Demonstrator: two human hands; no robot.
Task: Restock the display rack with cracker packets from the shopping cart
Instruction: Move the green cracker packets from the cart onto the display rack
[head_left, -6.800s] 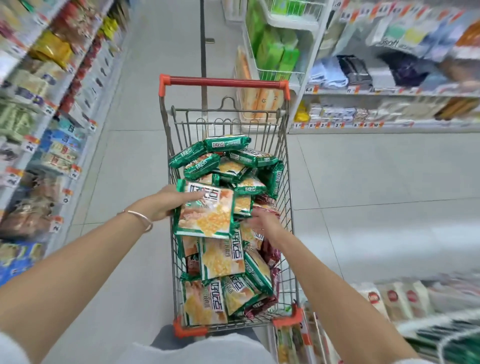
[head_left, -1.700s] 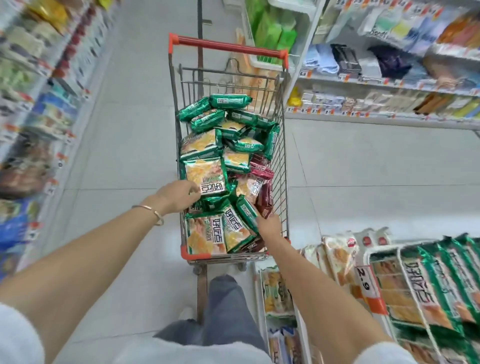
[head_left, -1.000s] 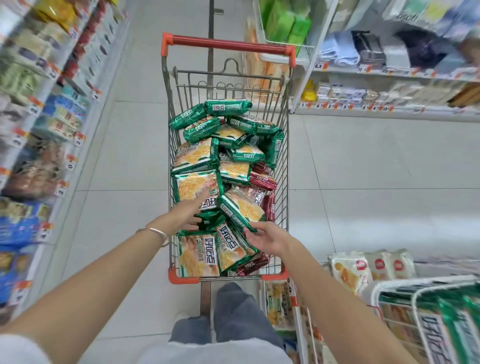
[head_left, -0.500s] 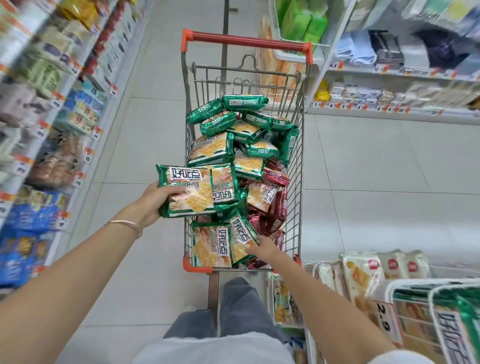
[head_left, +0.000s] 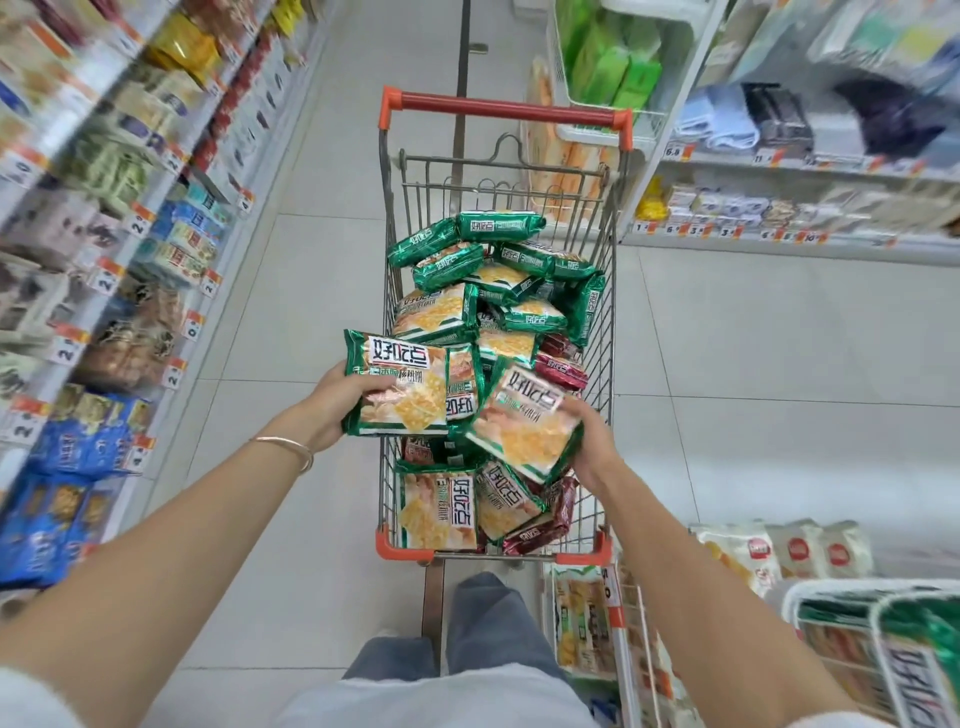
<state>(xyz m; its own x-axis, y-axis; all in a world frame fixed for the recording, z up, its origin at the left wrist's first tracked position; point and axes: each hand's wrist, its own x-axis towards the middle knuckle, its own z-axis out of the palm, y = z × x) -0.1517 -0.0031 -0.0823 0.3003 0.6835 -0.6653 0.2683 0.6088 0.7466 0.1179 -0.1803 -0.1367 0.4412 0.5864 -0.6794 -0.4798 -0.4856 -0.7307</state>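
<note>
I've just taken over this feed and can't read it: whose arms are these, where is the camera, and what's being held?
No machine here: a person works bare-handed, and the single camera sits on their head, looking forward and down. The left hand grips a green packet; the right hand grips a second packet. Both are held just above the cart, which is piled with green and some dark red packets. The wire rack to be filled shows at lower right. Shelves line both sides of the aisle.

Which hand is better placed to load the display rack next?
Right, probably. The right hand grips a green packet on the side nearest the display rack, low right; the left hand holds a second packet across the cart.
</note>
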